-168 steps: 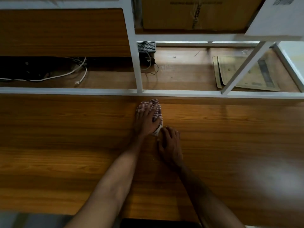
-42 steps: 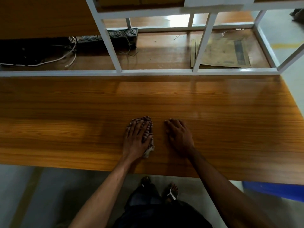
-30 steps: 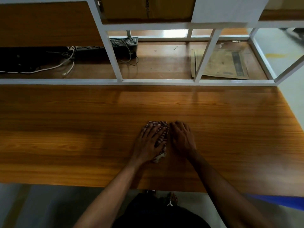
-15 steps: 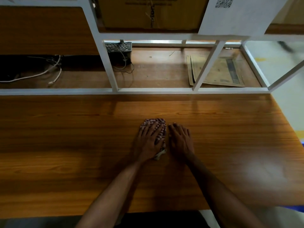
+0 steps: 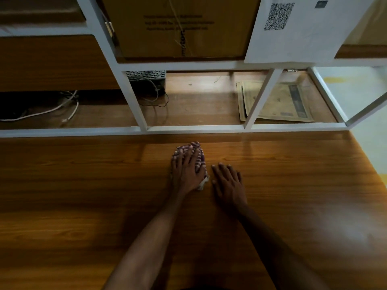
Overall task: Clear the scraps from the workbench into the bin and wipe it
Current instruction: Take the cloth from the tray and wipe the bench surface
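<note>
My left hand (image 5: 187,170) lies flat with spread fingers on a striped cloth (image 5: 200,152), pressing it onto the wooden workbench (image 5: 83,195) near the back edge. The cloth shows beyond the fingertips and beside the thumb. My right hand (image 5: 228,184) rests flat on the bare wood just right of the cloth, fingers straight, holding nothing. No scraps and no bin are in view.
A white metal frame (image 5: 194,129) runs along the back of the bench. Behind it, a lower shelf holds a keyboard (image 5: 146,75), loose cables (image 5: 52,110) and flat brown envelopes (image 5: 280,103). A cardboard box (image 5: 180,28) and a white sheet with a QR code (image 5: 278,16) sit above.
My left hand has pushed the cloth away from me, from the middle of the bench to near the back frame. My right hand followed beside it, now a little behind.
</note>
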A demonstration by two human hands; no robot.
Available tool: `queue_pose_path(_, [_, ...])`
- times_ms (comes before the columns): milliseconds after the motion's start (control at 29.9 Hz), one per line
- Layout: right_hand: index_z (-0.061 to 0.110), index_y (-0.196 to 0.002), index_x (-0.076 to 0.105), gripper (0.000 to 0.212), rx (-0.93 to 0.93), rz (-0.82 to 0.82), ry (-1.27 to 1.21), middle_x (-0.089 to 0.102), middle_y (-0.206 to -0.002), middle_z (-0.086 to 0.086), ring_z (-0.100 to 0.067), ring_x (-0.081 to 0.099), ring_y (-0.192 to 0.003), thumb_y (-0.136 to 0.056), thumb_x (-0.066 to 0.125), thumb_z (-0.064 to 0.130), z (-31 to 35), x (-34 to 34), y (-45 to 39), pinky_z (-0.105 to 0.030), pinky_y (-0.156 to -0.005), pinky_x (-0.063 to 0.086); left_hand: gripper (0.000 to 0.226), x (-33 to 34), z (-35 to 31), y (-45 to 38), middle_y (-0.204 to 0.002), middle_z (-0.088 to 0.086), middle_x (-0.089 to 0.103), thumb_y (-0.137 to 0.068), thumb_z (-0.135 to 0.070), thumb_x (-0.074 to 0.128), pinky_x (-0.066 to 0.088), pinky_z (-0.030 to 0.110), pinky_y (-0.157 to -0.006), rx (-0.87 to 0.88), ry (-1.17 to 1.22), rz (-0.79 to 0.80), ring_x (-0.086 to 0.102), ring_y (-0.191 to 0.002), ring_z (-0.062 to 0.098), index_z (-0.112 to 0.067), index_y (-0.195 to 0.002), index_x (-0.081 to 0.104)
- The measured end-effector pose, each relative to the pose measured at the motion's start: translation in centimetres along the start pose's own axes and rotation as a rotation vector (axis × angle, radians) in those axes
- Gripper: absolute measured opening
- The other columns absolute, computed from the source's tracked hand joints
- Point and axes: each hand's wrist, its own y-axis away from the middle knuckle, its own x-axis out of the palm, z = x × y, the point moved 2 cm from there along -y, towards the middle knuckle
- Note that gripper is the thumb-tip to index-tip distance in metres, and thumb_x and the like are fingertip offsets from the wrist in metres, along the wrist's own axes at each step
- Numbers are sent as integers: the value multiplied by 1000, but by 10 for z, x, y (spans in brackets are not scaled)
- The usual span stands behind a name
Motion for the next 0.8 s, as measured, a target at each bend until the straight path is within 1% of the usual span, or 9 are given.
queue_pose_path(67, [39,-162,18,58,-18,9,9,19,-170,5,-26,14,-157,-107,28,54,-4,0,-1,-52,-124,14,69,-1,14,5,-169,-6,18,-98,-67,33,14,49,-125,129,-20,-21,14,-156,24,-38,-160,24])
queue_pose_path(134, [40,-163,14,59,-25,20,1,15,-171,6,-24,10,-158,-108,27,56,-5,0,-3,-50,-125,10,71,-9,39,-1,-170,-5,11,-98,-70,31,12,46,-126,165,-52,6,8,-157,20,-40,-160,17])
queue_pose_path(267, [40,-162,16,59,-16,9,-38,17,-171,5,-24,11,-157,-107,28,56,1,-6,-5,-50,-125,9,76,-21,60,-40,-170,-2,13,-96,-71,36,13,49,-124,-21,-55,1,11,-155,24,-36,-160,16])
queue_pose_path(334, [40,-162,16,59,-9,1,-37,18,-170,6,-23,11,-157,-107,29,56,0,-8,-5,-49,-125,10,75,-17,44,-54,-170,-1,13,-95,-70,37,13,52,-122,-117,-31,-25,13,-154,27,-37,-160,17])
queue_pose_path(434, [40,-162,18,58,-8,-18,-29,20,-170,6,-23,13,-157,-107,32,55,-2,-8,-4,-48,-125,11,75,-6,10,-57,-170,-1,7,-96,-70,32,10,55,-123,-198,15,-23,10,-154,30,-39,-160,10])
queue_pose_path(568, [38,-161,23,58,-25,-39,-46,22,-169,5,-24,15,-157,-107,36,54,-6,-6,-1,-49,-125,15,72,5,-9,-35,-170,-2,12,-96,-69,32,13,53,-121,-64,-5,-1,14,-153,28,-39,-160,18])
queue_pose_path(668, [39,-161,22,58,-37,-41,-62,22,-169,5,-24,15,-157,-107,36,54,-5,-5,-2,-50,-125,16,70,2,21,-14,-171,-5,7,-99,-68,30,14,53,-123,134,-61,33,7,-156,24,-40,-161,12])
queue_pose_path(702, [39,-161,21,59,-39,-40,-66,22,-169,5,-24,15,-157,-107,36,54,-5,-5,-2,-50,-125,16,70,-2,34,-12,-171,-5,6,-100,-68,31,14,53,-124,161,-75,39,6,-156,23,-41,-161,11])
queue_pose_path(802, [40,-162,18,59,-31,-28,-63,20,-170,6,-23,13,-157,-107,33,56,-4,-7,-2,-50,-125,14,70,-8,53,-21,-170,-4,9,-99,-67,35,15,52,-123,58,-80,13,7,-156,22,-39,-160,15])
